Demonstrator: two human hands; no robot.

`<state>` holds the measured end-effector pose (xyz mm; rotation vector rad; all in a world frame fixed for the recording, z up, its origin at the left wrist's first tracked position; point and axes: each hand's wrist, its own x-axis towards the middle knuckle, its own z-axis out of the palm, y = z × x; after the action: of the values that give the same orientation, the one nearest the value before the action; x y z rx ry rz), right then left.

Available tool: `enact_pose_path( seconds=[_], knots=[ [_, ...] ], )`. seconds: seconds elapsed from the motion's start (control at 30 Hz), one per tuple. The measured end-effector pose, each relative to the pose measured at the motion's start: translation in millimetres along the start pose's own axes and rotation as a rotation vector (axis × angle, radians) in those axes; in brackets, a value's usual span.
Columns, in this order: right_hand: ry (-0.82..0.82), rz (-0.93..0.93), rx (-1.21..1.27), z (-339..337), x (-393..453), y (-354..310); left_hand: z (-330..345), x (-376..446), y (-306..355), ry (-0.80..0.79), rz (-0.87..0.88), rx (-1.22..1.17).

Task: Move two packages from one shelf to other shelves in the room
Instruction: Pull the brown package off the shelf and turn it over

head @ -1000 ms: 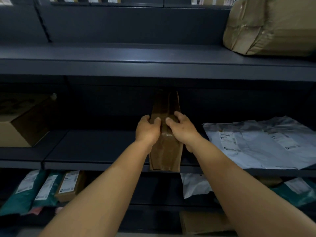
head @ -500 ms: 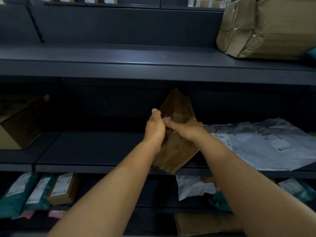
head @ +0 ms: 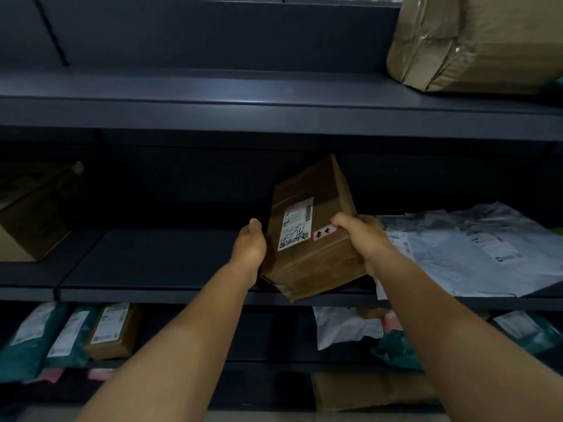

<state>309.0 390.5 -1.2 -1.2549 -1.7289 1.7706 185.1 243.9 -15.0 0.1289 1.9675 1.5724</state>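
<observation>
Hands first: my left hand (head: 249,248) presses against the left face of the brown cardboard box (head: 310,229), thumb up along its edge, and my right hand (head: 362,239) wraps over the box's right side with fingers curled onto the top face, so both are clamped on it from opposite sides. I have the box tilted, far end raised and leaning to the right, label side facing me; its white shipping label (head: 297,222) and a small pink sticker (head: 324,232) show clearly. Its lowest corner hangs just over the front edge of the middle shelf (head: 152,263), and I cannot tell whether it touches that lip. To the left of the box the middle shelf runs bare and dark all the way to a cardboard carton (head: 33,220) at its left end, so there is wide room there. To the right, a heap of grey mailer bags (head: 475,248) begins just beside my right hand and spills to the shelf's front edge. On the upper shelf (head: 213,95), a large taped parcel (head: 481,41) fills the right end, with its left stretch open. Below, on the lower shelf, teal pouches (head: 36,339) and a small brown box (head: 112,330) sit near the left end, and a white bag (head: 344,327) lies under my right forearm.
</observation>
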Motion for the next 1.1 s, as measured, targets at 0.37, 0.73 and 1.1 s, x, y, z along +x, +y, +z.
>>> enact_pose_path(
  seconds=[0.37, 0.73, 1.1],
  knots=[
    [-0.112, 0.025, 0.137, -8, 3, 33, -9, 5, -17, -0.004, -0.013, -0.005],
    [-0.270, 0.065, 0.350, -4, 4, 56, -24, 3, -30, -0.020, -0.029, -0.036],
    [-0.394, 0.028, 0.427, 6, 8, 72, -41, -5, -48, -0.103, -0.069, -0.198]
  ],
)
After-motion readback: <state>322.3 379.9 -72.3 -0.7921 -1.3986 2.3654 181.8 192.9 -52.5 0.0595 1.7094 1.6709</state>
